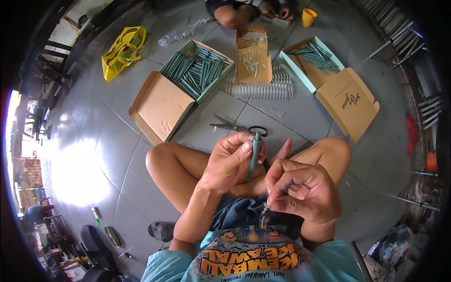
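Observation:
My left hand (230, 162) is closed round a grey-green pen (255, 155), held upright with its button end up. Lower and to the right, my right hand (305, 190) pinches a small, clear plastic piece (266, 215) between thumb and fingertips. Its exact kind is hard to make out. The two hands are apart, above my crossed legs. Just beyond my left hand, black scissors (239, 127) lie on the grey tiles, blades to the left.
An open box (217, 87) full of green pens lies at the far left, another pen box (300, 70) at the right. Between them stand a cardboard box (260, 75) of small clear pieces and a row of clear pieces (263, 90). Another person (235, 14) sits beyond, near a yellow cup (308, 18).

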A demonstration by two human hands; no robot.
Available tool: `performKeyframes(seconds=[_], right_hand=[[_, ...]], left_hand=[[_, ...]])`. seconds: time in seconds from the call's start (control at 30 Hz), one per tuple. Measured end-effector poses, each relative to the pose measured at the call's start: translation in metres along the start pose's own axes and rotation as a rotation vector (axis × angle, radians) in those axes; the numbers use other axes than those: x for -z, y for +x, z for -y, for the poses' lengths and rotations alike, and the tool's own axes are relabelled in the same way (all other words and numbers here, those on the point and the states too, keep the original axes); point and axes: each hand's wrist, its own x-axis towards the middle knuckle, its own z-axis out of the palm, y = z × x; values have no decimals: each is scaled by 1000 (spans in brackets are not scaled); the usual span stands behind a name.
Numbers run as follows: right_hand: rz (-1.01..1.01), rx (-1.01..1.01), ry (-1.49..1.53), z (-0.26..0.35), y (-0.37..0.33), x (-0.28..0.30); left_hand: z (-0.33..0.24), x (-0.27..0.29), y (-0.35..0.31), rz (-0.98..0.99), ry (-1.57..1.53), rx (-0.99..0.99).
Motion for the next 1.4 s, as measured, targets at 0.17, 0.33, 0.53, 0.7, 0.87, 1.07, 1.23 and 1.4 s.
performKeyframes(seconds=[0.17, 0.33, 0.53, 0.7, 0.87, 1.07, 1.23, 1.4], right_hand=[[-218, 141, -156, -6, 8, -7], [-270, 208, -237, -11, 11, -1], [-341, 211, -183, -9, 17, 0], [-405, 253, -216, -15, 20, 0], [-427, 223, -159, -17, 23, -1], [-416, 235, -122, -18, 24, 1], [-421, 228, -129, -17, 26, 0], [-423, 207, -148, -16, 26, 1]], left_hand=[[5, -5, 7, 79, -126, -29], [9, -3, 9, 84, -121, -17], [13, -4, 6, 66, -191, 25], [16, -5, 7, 58, -217, 26], [16, -5, 7, 70, -245, 44], [17, -6, 6, 34, -218, 44], [18, -6, 6, 29, -238, 64], [17, -7, 6, 5, -217, 64]])
